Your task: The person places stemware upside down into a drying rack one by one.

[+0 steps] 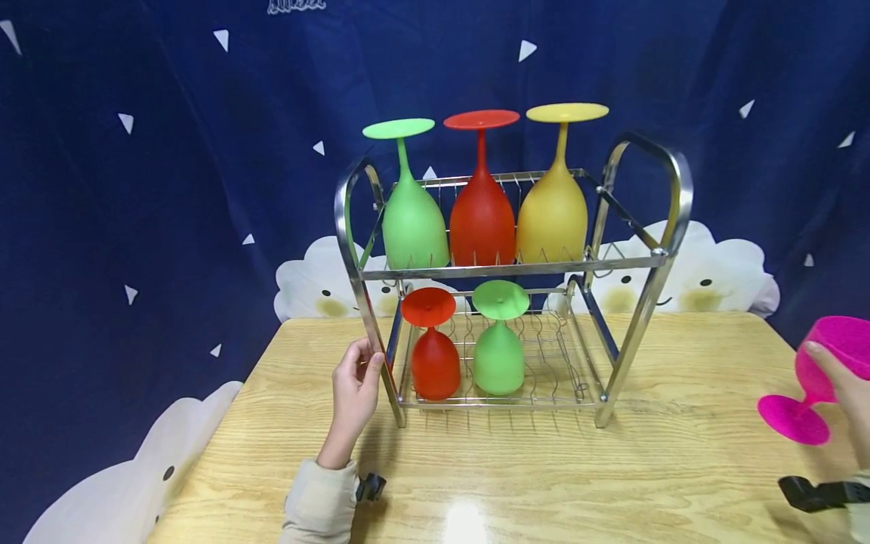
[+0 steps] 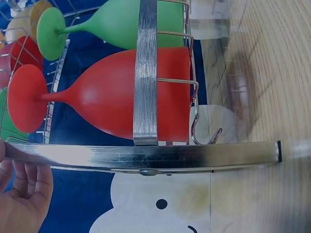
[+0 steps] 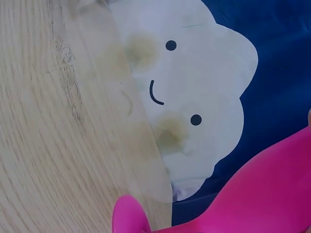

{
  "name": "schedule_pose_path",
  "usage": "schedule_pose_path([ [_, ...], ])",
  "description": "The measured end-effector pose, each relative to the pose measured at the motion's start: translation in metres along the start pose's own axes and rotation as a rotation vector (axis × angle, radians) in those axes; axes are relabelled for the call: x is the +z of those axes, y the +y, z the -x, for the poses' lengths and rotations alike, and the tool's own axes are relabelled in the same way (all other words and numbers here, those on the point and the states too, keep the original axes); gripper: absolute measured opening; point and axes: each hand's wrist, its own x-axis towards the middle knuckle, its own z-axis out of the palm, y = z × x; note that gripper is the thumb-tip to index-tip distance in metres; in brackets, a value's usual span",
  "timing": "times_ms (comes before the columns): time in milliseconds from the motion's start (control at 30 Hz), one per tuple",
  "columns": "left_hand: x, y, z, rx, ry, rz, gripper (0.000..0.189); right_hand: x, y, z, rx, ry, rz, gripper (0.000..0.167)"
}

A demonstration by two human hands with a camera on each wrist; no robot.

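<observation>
A two-tier metal dish rack stands on the table. My left hand holds its left front post; the left wrist view shows the thumb and curled fingers at that post. At the right edge, my right hand grips a pink goblet by its bowl, foot downward, partly out of frame. Upside down on the top tier are a green goblet, a red goblet and a yellow goblet. The lower tier holds an upturned red goblet and a green one.
The wooden table extends around the rack. Behind it hangs a dark blue curtain with white triangles and smiling clouds. Wire slots lie right of the lower green goblet.
</observation>
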Motion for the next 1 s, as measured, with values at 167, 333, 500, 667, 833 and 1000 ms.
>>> schedule_pose_path([
  [167, 0.001, 0.0, 0.0, -0.011, 0.0, -0.006, 0.007, 0.003, -0.001, -0.002, -0.015, 0.03, -0.067, 0.078],
  [333, 0.001, 0.0, 0.001, -0.008, 0.001, 0.006, 0.007, 0.002, -0.001, -0.001, -0.002, 0.015, -0.103, 0.078],
  [500, 0.0, -0.001, 0.001, 0.001, -0.001, 0.01, 0.006, -0.005, -0.008, 0.014, -0.026, -0.04, -0.14, 0.076],
  [667, 0.0, 0.0, 0.002, -0.003, -0.004, 0.009, 0.007, -0.011, -0.03, 0.041, -0.104, -0.041, -0.062, 0.069],
  [833, 0.0, 0.0, 0.002, -0.007, -0.002, 0.002, 0.007, -0.016, -0.037, 0.047, -0.13, -0.001, 0.086, 0.073],
  [1000, 0.0, 0.001, 0.002, -0.009, 0.0, -0.008, 0.007, -0.018, -0.012, 0.028, -0.132, -0.01, 0.105, 0.084],
])
